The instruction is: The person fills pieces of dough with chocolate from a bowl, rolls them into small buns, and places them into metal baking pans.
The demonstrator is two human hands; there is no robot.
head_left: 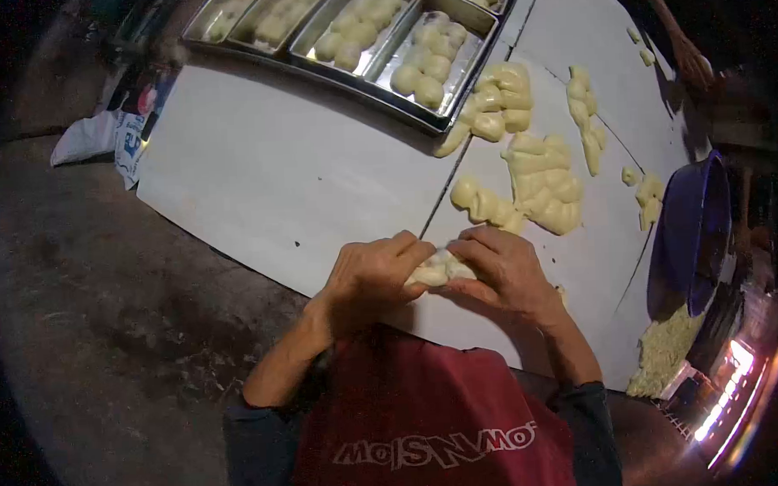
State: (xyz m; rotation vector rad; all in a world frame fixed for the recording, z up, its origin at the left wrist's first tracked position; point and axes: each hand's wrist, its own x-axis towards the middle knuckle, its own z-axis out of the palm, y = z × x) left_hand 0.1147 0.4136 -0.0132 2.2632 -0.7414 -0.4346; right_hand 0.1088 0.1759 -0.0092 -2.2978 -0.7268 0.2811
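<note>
Between my hands, close to the table's near edge, is a small piece of pale dough (437, 270). My left hand (374, 269) grips its left end with bent fingers. On the other end, the fingers and thumb of my right hand (503, 269) are closed round the dough. Part of the piece is hidden under my fingers. Just beyond my right hand lie a short lumpy dough strip (484, 204) and a larger cluster of yellowish dough pieces (545, 184) pressed side by side.
A dark tray (384, 102) at the far side bears metal loaf pans (475, 21) with dough balls. More dough pieces (583, 116) lie to the right. A purple tub (688, 232) stands at the right edge. Another person's hand (693, 61) shows at upper right.
</note>
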